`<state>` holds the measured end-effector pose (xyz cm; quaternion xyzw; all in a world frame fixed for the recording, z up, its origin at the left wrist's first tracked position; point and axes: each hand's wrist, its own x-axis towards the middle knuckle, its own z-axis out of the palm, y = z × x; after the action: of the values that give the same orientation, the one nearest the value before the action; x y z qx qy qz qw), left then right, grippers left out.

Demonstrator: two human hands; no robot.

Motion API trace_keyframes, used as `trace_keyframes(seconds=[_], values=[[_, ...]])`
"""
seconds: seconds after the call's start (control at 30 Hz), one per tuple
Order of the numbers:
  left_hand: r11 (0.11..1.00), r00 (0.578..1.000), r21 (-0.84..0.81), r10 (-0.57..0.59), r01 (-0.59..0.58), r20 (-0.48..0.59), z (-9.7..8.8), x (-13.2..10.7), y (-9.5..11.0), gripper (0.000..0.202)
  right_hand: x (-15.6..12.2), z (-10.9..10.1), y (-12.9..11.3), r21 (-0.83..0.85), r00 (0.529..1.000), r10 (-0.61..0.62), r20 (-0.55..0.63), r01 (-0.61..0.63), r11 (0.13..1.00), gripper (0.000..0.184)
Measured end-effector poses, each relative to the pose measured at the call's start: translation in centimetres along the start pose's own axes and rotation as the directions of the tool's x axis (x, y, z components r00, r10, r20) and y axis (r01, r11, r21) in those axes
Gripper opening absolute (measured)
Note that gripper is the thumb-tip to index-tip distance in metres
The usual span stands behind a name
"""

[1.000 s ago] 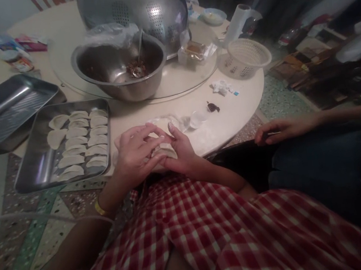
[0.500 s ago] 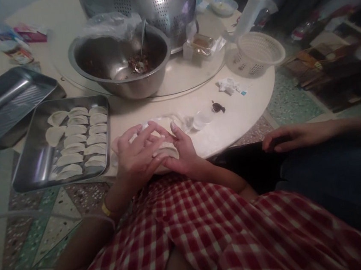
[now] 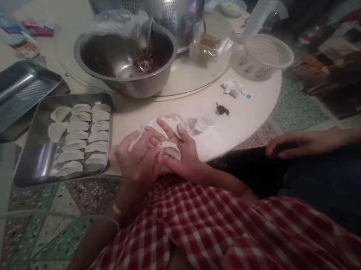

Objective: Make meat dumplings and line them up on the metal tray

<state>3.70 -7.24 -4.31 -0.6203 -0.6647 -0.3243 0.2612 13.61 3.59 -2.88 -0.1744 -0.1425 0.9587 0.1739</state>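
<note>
A pale folded dumpling (image 3: 171, 150) lies across the palm of my right hand (image 3: 186, 152), whose fingers point away from me and are partly spread. My left hand (image 3: 139, 156) comes in from the left, its fingers bent and their tips pressed to the dumpling's left end. Part of the dumpling is covered by those fingertips. Behind both hands, pale dough wrappers (image 3: 176, 121) rest on the table, mostly hidden. Left of my hands, a metal tray (image 3: 38, 160) holds several finished dumplings (image 3: 73, 145) in rows.
A steel bowl (image 3: 130, 86) with filling and a spoon (image 3: 149, 35) stands on the glass turntable (image 3: 200, 77). Behind it rises a metal colander (image 3: 184, 18). A white plastic basket (image 3: 269, 57) is at right. Another person's hand (image 3: 293, 144) rests near the table's right edge.
My hands have parted slightly, and more of the dumpling shows on my right palm. The left fingers have drawn toward its left end. The whole view has shifted a little.
</note>
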Motion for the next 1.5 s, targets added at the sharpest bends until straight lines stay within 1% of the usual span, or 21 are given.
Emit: trace_keyframes(seconds=[0.07,0.1,0.17,0.23,0.3,0.37,0.53,0.6,0.67,0.77,0.87,1.0,1.13,1.2,1.27,1.37,1.43,1.5], values=[[1.000,1.000,-0.012,-0.007,0.007,0.005,-0.2,-0.2,0.1,0.022,0.1,0.0,0.1,-0.004,1.000,0.001,-0.005,-0.001,1.000,0.051],[1.000,1.000,-0.026,-0.017,0.017,0.024,-0.3,-0.3,0.1,0.025,0.1,-0.1,0.1,-0.006,1.000,0.000,-0.001,0.000,1.000,0.051],[0.998,0.998,-0.043,-0.034,0.036,0.044,-0.6,-0.3,0.0,0.033,0.1,-0.1,0.0,-0.002,1.000,-0.012,0.022,0.012,1.000,0.050],[0.998,0.998,-0.030,-0.058,0.059,0.036,-0.7,-0.1,0.0,0.039,0.0,-0.1,0.0,0.008,0.999,-0.019,0.041,0.019,1.000,0.049],[0.997,0.997,-0.022,-0.074,0.074,0.006,-0.6,0.1,0.0,0.035,0.1,-0.1,0.0,0.016,0.999,-0.014,0.035,0.013,1.000,0.047],[0.997,0.998,-0.024,-0.068,0.068,-0.016,-0.2,0.3,0.0,0.026,0.1,0.0,0.2,0.031,1.000,-0.014,-0.002,0.014,0.999,0.046],[0.996,0.996,0.088,0.010,-0.002,-0.090,0.6,0.3,0.3,0.017,0.4,0.3,0.6,0.052,0.997,-0.025,-0.080,0.029,0.998,0.046],[0.995,0.996,0.097,0.017,-0.008,-0.087,0.5,0.3,0.4,0.016,0.4,0.3,0.5,0.055,0.996,-0.021,-0.091,0.026,0.998,0.046],[0.998,0.998,0.059,-0.012,0.015,-0.057,0.2,0.3,0.4,0.021,0.4,0.2,0.3,0.057,0.996,-0.036,-0.079,0.041,0.998,0.046],[0.996,0.996,0.011,-0.089,0.089,-0.018,-0.1,0.2,0.3,0.030,0.4,0.1,0.1,0.043,0.994,-0.104,-0.043,0.106,0.993,0.047],[0.990,0.990,-0.008,-0.142,0.142,-0.019,0.0,0.1,0.4,0.021,0.5,-0.1,0.1,0.027,0.990,-0.136,-0.034,0.137,0.990,0.048],[0.980,0.981,-0.046,-0.192,0.193,0.014,0.5,0.2,0.6,0.009,0.4,-0.1,0.3,0.030,0.992,-0.129,-0.013,0.130,0.991,0.049],[0.960,0.968,-0.123,-0.246,0.250,0.044,0.5,0.4,0.7,0.003,0.3,0.1,-0.1,0.023,0.994,-0.099,-0.039,0.100,0.995,0.047],[0.953,0.965,-0.157,-0.251,0.261,0.077,0.1,0.5,0.4,0.004,0.3,0.0,-0.4,0.025,0.997,-0.063,-0.036,0.064,0.998,0.044],[0.945,0.956,-0.171,-0.257,0.279,0.139,-0.4,0.6,0.1,0.006,0.3,-0.1,-0.6,0.014,0.999,-0.034,-0.021,0.035,0.999,0.042],[0.937,0.938,-0.173,-0.261,0.303,0.227,-1.1,0.6,-0.5,0.012,0.4,-0.6,-0.7,-0.016,1.000,-0.023,-0.009,0.023,1.000,0.040],[0.932,0.925,-0.161,-0.279,0.325,0.257,-1.3,0.5,-0.6,0.014,0.4,-0.7,-0.6,-0.034,1.000,-0.025,-0.006,0.025,0.999,0.040],[0.927,0.917,-0.140,-0.305,0.348,0.258,-1.2,0.4,-0.6,0.015,0.4,-0.7,-0.6,-0.053,1.000,-0.028,0.003,0.028,0.998,0.041]])
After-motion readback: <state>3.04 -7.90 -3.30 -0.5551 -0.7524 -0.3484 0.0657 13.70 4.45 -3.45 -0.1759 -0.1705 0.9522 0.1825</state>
